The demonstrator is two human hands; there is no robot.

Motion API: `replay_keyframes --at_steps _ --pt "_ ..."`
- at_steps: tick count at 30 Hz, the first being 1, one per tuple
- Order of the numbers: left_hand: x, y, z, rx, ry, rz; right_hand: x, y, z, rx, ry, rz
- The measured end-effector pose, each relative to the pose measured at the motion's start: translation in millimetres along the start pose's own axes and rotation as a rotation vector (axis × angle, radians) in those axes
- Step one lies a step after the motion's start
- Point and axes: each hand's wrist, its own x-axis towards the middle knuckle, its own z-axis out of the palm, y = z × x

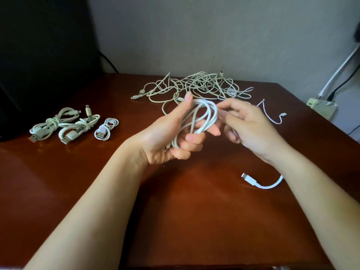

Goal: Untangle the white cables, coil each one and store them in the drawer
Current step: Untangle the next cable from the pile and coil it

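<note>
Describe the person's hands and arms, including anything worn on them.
Left hand and right hand are bare: no gloves, rings or watch visible. Forearms are uncovered to the frame edge; no sleeves, bands or markings show.

Three coiled cables lie on one table: a large bundle, a middle bundle and a small coil, each showing one USB plug. One tangled heap of white cables lies at the back; how many cables it contains cannot be told. One looped white cable sits between two grips, the left grip and the right grip. Two loose cable ends lie at the right: a near end and a far end. There is one dark box and one socket block. Wall wires number three: one white wire, two black, a right black wire and a left black wire.
</note>
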Motion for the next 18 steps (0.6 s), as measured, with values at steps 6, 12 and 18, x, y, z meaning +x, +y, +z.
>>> replay_keyframes --at_steps 6,12,18 --pt "8 -3 -10 0.057 0.216 0.078 -3 1 1 -0.188 -0.196 0.178" --pt "8 0 -13 -0.04 0.4 0.158 -4 -1 -1 -0.191 -0.12 0.117" --pt "7 0 -15 -0.123 0.354 0.157 -7 -2 9 -0.218 -0.11 0.001"
